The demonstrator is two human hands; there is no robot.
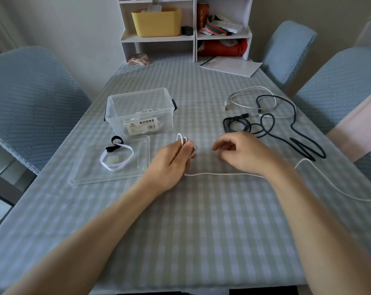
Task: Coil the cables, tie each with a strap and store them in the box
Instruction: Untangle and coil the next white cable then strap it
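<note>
- My left hand is gripping a small coil of thin white cable, fingers curled round the loops, near the middle of the table covered in a pale blue-grey checked cloth.
- The loose run of that white cable is trailing from under my left hand, lying across the cloth beneath my right wrist and running off toward the table's right edge.
- My right hand is hovering just beside the left, fingers loosely curled with thumb and forefinger apart, holding nothing I can see.
- The clear plastic storage box with a printed label is standing open toward the table's left edge, behind my left hand; white cable is showing through its wall.
- Its clear flat lid is lying in front of the box, carrying a white strap loop with a black end and a small black strap.
- A tangled dark navy cable is lying near the right edge, with another loose white cable behind it.
</note>
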